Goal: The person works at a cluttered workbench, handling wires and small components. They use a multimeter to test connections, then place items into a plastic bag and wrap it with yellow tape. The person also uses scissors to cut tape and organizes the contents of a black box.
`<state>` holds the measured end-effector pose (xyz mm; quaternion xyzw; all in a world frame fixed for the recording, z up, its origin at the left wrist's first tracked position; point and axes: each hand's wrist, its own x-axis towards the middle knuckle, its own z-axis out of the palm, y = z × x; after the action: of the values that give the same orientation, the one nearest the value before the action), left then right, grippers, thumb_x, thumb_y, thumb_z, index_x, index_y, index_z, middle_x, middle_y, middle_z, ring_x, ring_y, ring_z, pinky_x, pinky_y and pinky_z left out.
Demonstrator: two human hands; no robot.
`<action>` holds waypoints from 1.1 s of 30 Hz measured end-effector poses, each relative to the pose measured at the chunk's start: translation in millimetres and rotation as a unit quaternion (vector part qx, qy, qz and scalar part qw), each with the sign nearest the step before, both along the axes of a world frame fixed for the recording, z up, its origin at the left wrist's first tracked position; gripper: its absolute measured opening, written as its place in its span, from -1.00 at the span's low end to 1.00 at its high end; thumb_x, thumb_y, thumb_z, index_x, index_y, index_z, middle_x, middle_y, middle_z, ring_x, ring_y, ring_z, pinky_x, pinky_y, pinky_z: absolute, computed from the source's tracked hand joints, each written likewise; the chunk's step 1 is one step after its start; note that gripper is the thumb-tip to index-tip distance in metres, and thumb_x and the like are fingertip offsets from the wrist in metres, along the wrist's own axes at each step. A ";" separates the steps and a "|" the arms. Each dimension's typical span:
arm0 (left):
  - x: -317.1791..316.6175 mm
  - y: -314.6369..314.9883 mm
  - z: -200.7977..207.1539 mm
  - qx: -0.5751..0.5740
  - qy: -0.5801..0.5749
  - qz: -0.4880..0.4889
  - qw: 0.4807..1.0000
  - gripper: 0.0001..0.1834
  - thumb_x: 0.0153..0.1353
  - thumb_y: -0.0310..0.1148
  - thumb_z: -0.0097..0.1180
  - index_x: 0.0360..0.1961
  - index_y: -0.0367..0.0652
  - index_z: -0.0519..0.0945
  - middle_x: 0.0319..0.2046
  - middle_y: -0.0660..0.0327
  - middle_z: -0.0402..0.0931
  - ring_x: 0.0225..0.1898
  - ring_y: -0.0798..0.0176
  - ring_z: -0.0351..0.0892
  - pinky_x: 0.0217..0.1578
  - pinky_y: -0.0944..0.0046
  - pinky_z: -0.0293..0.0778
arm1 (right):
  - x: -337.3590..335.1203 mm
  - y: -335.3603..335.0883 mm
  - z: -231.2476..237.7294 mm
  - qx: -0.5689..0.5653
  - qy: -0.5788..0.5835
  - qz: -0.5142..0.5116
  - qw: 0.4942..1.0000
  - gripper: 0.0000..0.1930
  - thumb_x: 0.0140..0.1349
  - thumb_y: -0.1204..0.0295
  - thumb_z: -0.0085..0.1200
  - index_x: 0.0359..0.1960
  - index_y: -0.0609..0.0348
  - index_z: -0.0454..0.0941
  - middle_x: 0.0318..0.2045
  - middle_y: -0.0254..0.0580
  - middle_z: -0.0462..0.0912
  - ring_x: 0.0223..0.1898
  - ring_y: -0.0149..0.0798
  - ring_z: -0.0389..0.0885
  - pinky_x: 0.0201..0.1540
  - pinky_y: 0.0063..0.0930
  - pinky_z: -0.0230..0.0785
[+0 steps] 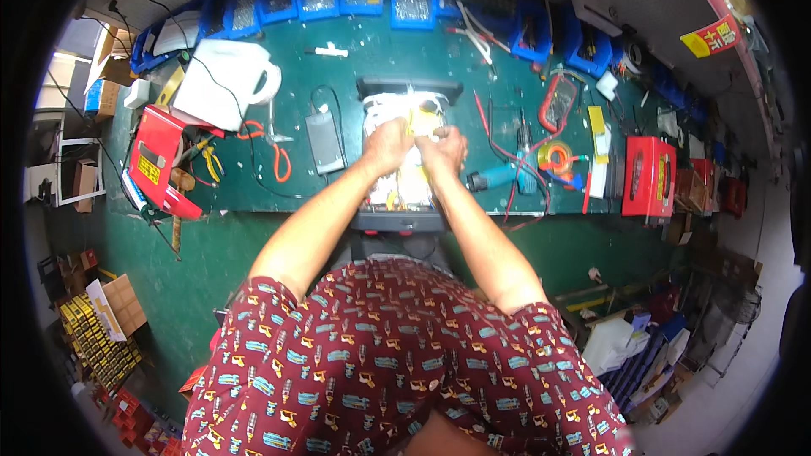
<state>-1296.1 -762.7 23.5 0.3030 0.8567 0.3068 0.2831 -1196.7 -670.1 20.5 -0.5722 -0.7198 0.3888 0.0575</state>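
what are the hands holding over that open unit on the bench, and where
Both hands, left hand and right hand, rest on the white-and-yellow wiring atop the open device; the exact grip cannot be told.

fingers (422, 137) of both hands bunched, grip unclear, opened device (404, 181) part hidden under hands

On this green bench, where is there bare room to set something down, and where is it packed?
Bare green shows between the white jug and the open device under both hands, above the black adapter, and along the front edge below the orange cutters. Right of the device it is crowded: red leads, multimeter, tape roll, red box.
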 end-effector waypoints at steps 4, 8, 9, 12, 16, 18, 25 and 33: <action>1.2 0.5 6.6 -0.011 0.027 0.006 1.000 -0.70 0.12 -0.24 0.13 -0.28 -0.30 0.51 -0.32 -0.18 0.58 -0.20 -0.26 0.59 -0.18 -0.12 0.48 | -0.2 -3.4 0.4 0.005 0.017 0.002 1.000 -0.46 -0.19 0.15 0.44 -0.12 -0.04 0.56 0.00 -0.03 0.44 0.16 0.08 0.35 0.14 0.06 0.20; 5.2 -0.3 4.6 0.035 0.013 0.028 0.999 -0.74 0.11 -0.29 0.15 -0.30 -0.30 0.52 -0.43 -0.13 0.58 -0.31 -0.19 0.61 -0.28 -0.08 0.47 | 12.2 -1.9 -3.6 0.039 0.042 0.050 0.997 -0.51 -0.12 0.19 0.40 -0.10 -0.08 0.55 0.00 -0.04 0.45 0.15 0.07 0.36 0.14 0.07 0.23; 5.1 -0.6 3.3 0.044 0.024 0.025 0.998 -0.75 0.11 -0.30 0.15 -0.30 -0.30 0.52 -0.44 -0.12 0.58 -0.33 -0.18 0.62 -0.29 -0.07 0.48 | 18.9 0.9 -5.0 0.050 0.077 0.073 0.993 -0.52 -0.11 0.20 0.39 -0.10 -0.03 0.58 -0.02 -0.02 0.46 0.09 0.04 0.42 0.13 -0.01 0.27; 4.5 -0.4 -1.6 0.025 0.007 0.017 1.000 -0.71 0.14 -0.27 0.15 -0.23 -0.27 0.53 -0.41 -0.08 0.60 -0.27 -0.14 0.64 -0.22 -0.07 0.49 | 30.9 11.9 -12.8 0.062 0.156 0.133 0.977 -0.58 -0.07 0.26 0.35 -0.12 0.06 0.64 -0.07 0.01 0.50 0.01 0.00 0.49 0.09 -0.17 0.35; 4.5 -2.0 -5.9 0.029 0.014 0.026 0.999 -0.71 0.10 -0.27 0.14 -0.26 -0.28 0.52 -0.43 -0.10 0.60 -0.29 -0.19 0.63 -0.23 -0.08 0.49 | 40.4 19.9 -20.0 0.011 0.240 0.141 0.961 -0.68 0.03 0.42 0.24 -0.13 0.20 0.66 -0.13 -0.01 0.53 -0.03 -0.06 0.52 0.05 -0.32 0.41; 5.1 -2.0 -6.8 0.055 0.020 0.035 0.998 -0.78 0.06 -0.33 0.12 -0.34 -0.26 0.52 -0.50 -0.10 0.56 -0.38 -0.14 0.62 -0.32 -0.01 0.49 | 41.0 22.2 -21.7 0.007 0.233 0.147 0.961 -0.71 0.06 0.47 0.21 -0.14 0.20 0.67 -0.11 -0.03 0.52 -0.08 -0.11 0.56 0.03 -0.35 0.45; 11.2 -8.7 6.5 0.119 0.010 0.070 0.990 -0.67 0.01 -0.38 0.20 -0.17 -0.27 0.52 -0.43 0.03 0.57 -0.33 -0.07 0.59 -0.25 0.01 0.50 | 35.7 28.8 -30.9 -0.058 0.247 0.114 0.960 -0.79 0.07 0.48 0.20 -0.23 0.21 0.70 -0.20 -0.08 0.59 -0.24 -0.21 0.68 -0.10 -0.41 0.51; 33.5 -6.1 32.5 0.076 0.070 0.015 0.995 -0.80 0.14 -0.33 0.19 -0.33 -0.27 0.61 -0.52 0.00 0.61 -0.42 -0.05 0.65 -0.35 0.05 0.50 | 29.8 35.3 -47.2 -0.123 0.264 0.074 0.954 -0.79 0.02 0.47 0.21 -0.27 0.22 0.70 -0.45 -0.17 0.71 -0.42 -0.34 0.65 -0.26 -0.46 0.49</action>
<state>-1262.7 -768.8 55.9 0.3319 0.8529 0.3533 0.1940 -1166.9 -634.8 -26.7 -0.3966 -0.6660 0.6147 0.1462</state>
